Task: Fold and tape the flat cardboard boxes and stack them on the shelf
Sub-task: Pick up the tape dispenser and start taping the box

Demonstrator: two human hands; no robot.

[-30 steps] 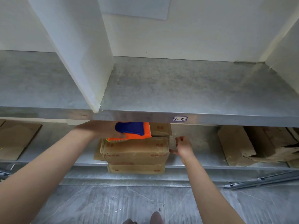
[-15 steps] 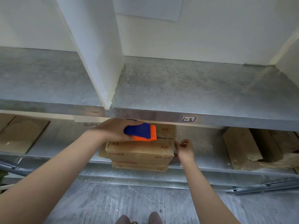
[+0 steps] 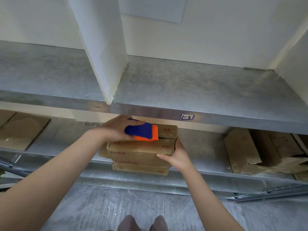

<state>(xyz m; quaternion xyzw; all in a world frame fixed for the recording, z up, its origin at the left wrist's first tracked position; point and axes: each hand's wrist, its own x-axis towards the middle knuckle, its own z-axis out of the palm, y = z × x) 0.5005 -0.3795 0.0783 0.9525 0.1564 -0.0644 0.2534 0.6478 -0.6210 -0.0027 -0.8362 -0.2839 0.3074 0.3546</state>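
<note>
Lower shelf (image 3: 200, 144) is carrying a stack of boxes (image 3: 140, 169) right at its front edge. Flat cardboard (image 3: 21, 130) is lying well off to the left, and crumpled pieces (image 3: 246, 152) are sitting off to the right. Right hand (image 3: 179, 154) is gripping the top box (image 3: 141, 147) by its right end. Left hand (image 3: 115, 129) is clutching the blue-and-orange tape dispenser (image 3: 141, 131), which is resting on that box.

right hand (image 3: 177, 154) moved in from beside the box (image 3: 141, 147), now gripping its right end, thumb on front face
</note>
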